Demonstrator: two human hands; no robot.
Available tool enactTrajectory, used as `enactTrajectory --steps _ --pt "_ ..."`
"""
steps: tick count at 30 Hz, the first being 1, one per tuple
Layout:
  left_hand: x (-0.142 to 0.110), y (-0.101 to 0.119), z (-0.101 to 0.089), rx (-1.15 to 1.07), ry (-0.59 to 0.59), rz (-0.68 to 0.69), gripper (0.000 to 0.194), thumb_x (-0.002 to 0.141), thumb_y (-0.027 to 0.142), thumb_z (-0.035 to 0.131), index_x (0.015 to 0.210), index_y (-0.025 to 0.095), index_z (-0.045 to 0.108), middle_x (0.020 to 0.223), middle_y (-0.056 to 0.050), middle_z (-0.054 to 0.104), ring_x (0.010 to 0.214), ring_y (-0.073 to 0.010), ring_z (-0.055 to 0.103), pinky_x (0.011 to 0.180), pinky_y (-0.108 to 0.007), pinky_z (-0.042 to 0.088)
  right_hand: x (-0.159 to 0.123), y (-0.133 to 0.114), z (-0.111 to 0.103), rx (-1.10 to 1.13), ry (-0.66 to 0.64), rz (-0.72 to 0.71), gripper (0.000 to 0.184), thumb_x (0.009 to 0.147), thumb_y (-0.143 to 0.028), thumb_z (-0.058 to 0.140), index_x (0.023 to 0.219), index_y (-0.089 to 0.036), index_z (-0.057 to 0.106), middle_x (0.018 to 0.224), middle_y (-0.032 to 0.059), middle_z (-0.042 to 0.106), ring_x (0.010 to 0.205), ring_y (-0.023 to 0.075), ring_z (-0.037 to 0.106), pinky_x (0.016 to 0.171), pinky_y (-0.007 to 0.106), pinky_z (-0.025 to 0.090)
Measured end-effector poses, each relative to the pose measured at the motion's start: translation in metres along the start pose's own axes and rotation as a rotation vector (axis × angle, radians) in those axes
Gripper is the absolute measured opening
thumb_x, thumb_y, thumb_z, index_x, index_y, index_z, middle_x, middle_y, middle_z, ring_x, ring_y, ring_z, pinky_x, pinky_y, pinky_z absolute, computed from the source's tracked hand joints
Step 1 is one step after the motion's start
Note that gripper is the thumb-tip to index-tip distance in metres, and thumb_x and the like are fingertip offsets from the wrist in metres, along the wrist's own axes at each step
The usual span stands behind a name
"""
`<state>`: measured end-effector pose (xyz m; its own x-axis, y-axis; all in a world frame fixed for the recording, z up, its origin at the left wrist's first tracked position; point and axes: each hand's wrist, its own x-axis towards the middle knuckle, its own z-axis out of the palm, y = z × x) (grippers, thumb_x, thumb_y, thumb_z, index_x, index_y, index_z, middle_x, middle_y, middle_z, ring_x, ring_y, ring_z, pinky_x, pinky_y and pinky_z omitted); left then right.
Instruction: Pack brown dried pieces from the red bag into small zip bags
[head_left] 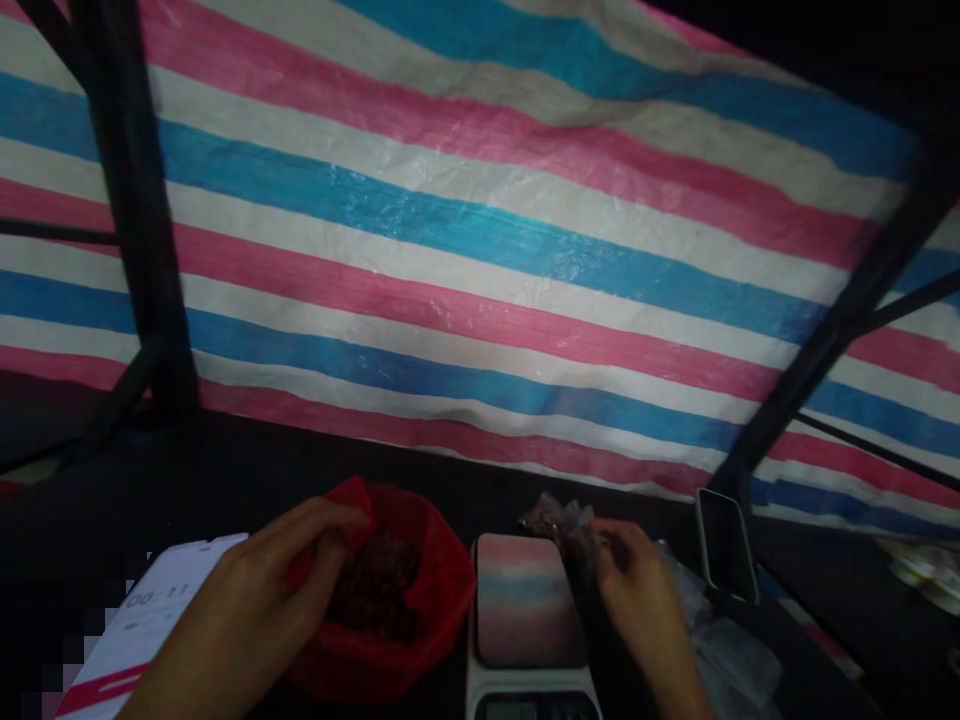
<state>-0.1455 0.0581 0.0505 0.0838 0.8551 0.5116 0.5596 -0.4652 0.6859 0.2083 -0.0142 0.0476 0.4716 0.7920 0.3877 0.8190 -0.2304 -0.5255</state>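
Observation:
My left hand (277,590) pinches the rim of a red plastic bag (427,620), which holds a heap of dark, lumpy pieces (375,590), possibly dried fruit. My right hand (637,600) grips a small clear plastic bag (562,525) with dark contents, just above the back right corner of a digital kitchen scale (525,600). The scale's glossy platform bears nothing, and its display is dim and partly cut off at the lower frame edge. Under my left wrist lies a white screen or card (150,630) showing a timer-like 00:11.
A phone (726,545) stands upright behind my right hand, and crumpled clear plastic (727,650) lies below it. Pale packets (922,570) sit at the far right. Black metal bars (139,220) and a striped tarpaulin (465,270) rise behind the dark table (262,455).

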Motion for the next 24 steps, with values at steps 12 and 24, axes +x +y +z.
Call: enactTrajectory --steps 12,24 --pt "-0.011 0.019 0.0 -0.034 0.144 0.195 0.022 0.097 0.042 0.055 0.091 0.029 0.072 0.09 0.008 0.076 0.081 -0.0135 0.072 0.078 -0.018 0.052 -0.009 0.092 -0.035 -0.162 -0.128 0.27 0.036 0.082 -0.02 0.051 0.105 -0.019 0.079 0.097 0.0126 0.083 0.091 0.0315 0.08 0.079 0.037 0.055" --pt "-0.042 0.068 0.06 -0.022 -0.028 0.445 0.061 0.09 0.041 0.076 0.147 0.039 0.055 0.139 -0.001 0.074 0.123 -0.0248 0.073 0.105 -0.032 0.06 -0.029 -0.01 -0.079 0.505 -0.255 0.137 0.041 0.076 -0.05 0.079 0.108 -0.025 0.074 0.075 -0.0015 0.068 0.061 0.0171 0.066 0.053 0.025 0.05"
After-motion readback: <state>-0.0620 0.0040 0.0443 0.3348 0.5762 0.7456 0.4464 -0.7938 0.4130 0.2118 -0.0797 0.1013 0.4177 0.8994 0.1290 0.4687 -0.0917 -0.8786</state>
